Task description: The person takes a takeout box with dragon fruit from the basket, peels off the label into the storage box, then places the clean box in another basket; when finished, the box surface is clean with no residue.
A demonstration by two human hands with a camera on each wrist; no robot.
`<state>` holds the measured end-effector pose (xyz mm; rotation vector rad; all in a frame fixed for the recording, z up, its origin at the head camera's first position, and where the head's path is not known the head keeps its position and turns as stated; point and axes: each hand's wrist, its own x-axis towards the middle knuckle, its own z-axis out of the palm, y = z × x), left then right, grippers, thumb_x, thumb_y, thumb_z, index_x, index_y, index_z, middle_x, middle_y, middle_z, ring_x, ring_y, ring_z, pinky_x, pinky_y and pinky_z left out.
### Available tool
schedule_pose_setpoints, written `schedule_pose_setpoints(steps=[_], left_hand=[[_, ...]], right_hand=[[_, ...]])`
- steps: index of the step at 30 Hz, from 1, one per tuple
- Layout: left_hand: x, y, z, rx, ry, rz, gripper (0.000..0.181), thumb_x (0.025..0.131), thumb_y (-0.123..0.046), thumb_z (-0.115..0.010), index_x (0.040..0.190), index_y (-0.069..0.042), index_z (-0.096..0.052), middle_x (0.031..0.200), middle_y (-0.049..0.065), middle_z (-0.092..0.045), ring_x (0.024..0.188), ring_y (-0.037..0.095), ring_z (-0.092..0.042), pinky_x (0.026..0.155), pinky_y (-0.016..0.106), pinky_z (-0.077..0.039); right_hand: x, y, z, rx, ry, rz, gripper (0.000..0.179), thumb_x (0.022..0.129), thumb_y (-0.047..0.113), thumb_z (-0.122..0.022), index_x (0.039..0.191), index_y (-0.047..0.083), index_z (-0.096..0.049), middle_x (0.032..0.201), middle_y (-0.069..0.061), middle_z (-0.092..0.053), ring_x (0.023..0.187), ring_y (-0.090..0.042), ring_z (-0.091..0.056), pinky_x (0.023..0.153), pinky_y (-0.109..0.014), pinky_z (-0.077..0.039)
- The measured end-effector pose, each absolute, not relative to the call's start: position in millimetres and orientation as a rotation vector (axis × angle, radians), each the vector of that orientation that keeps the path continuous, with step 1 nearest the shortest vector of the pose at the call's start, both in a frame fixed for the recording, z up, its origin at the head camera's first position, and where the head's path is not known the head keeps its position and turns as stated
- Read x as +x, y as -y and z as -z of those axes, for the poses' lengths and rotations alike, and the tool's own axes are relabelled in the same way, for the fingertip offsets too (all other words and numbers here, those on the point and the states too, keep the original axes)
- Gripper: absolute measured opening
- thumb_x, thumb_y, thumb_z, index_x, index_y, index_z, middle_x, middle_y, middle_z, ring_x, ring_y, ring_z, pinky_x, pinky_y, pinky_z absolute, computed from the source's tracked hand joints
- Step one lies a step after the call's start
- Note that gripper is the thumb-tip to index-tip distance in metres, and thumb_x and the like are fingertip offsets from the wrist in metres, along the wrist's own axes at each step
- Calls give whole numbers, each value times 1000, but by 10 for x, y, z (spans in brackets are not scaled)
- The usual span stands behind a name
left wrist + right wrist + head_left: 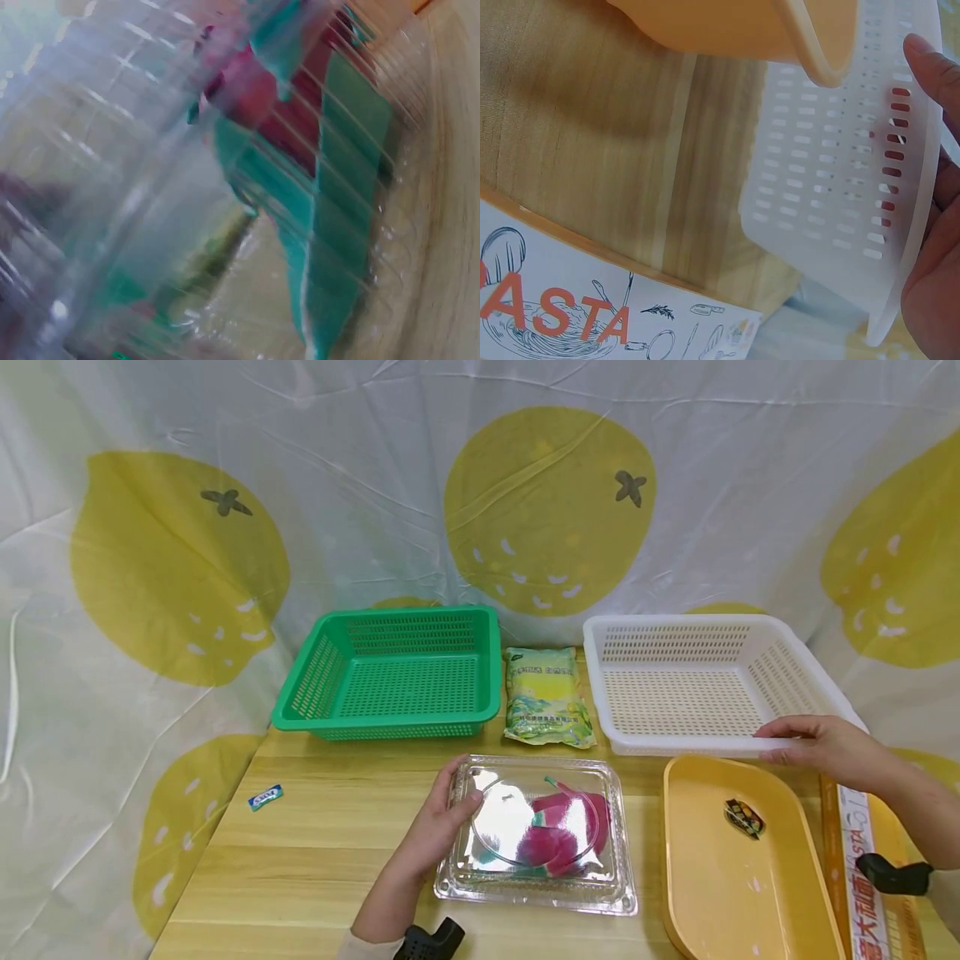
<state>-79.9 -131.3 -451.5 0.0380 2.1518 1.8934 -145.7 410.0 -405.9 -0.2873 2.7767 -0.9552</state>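
A clear plastic clamshell box [540, 893] lies on the table in the head view, with pink-red, green-tipped pieces resembling dragon fruit [555, 839] inside. My left hand [442, 818] grips its left side, thumb over the lid. Close up in the left wrist view, the ribbed clear wall [120, 180] blurs in front of the green tips [349, 142]. At the right, my right hand [832, 747] holds the front rim of a white perforated basket [622, 739]. The right wrist view shows the thumb [934, 67] on the outer face and fingers inside, seen through the slots.
A green basket [390, 731] stands at the back left, beside a yellow-green printed bag [549, 693]. An orange tray [735, 893] with a small dark packet [744, 818] sits right of the box. A pasta box [862, 877] lies rightmost; a small blue-white packet [266, 797] lies left.
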Motion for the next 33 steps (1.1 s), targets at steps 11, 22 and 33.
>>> schedule_pose_setpoints(steps=[11,22,33], left_hand=[[-832,1299,4495,-29,-2069,-1995,63,102,-19,-59,158,-16,-31,171,20,-14,156,50,-6,117,74,-20],[-893,1307,4340,-53,-1971,-2090,63,104,-20,-57,159,-20,-28,170,13,-20,136,43,-46,99,55,-55],[-1142,968,3706,23,-1865,-2188,59,107,-22,-53,159,-26,-26,170,6,-21,146,40,-37,96,54,-56]], right_hand=[[-1457,-4082,4071,-233,-2796,941,32,95,24,-74,116,1,-71,92,10,-70,78,-1,-56,67,-21,-48],[-1449,-4075,4092,-203,-2816,956,36,93,24,-76,117,-3,-71,90,14,-71,77,1,-57,65,-21,-50],[-1455,-4070,4076,-182,-2802,952,38,92,26,-77,118,-2,-71,91,13,-71,78,1,-57,65,-21,-50]])
